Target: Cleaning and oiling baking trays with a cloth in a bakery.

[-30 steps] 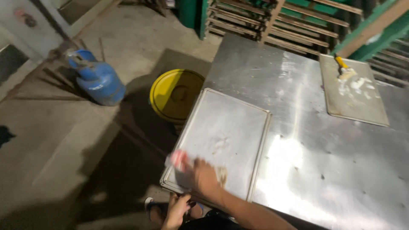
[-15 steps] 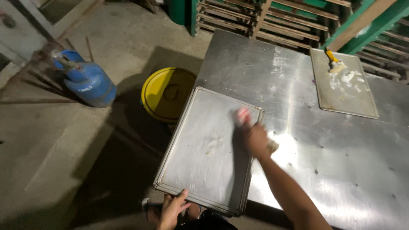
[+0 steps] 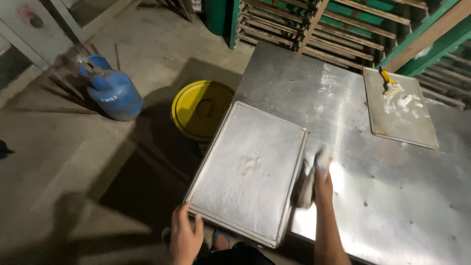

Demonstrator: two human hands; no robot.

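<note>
the metal tray (image 3: pixel 248 169) lies flat on the steel desk (image 3: pixel 392 196), overhanging its left edge, long axis running away from the person, slightly rightward. left hand (image 3: pixel 185 240) rests at its near edge, fingers spread. right hand (image 3: pixel 321 184) pinches a crumpled cloth (image 3: pixel 308 184) at its right rim.

- right hand (image 3: pixel 321 184) motion-blurred; cloth (image 3: pixel 308 182) it grips is smeared, fingers can't be made out
- left hand (image 3: pixel 185 238) wrist cut by bottom edge
- steel table (image 3: pixel 392 196) runs off right and bottom edges
- yellow bucket (image 3: pixel 202 109) partly hidden behind large tray (image 3: pixel 250 169)
- white smears on small tray (image 3: pixel 400 110) too small to identify
- brush (image 3: pixel 388 82) with yellow handle: bristles unclear
</note>
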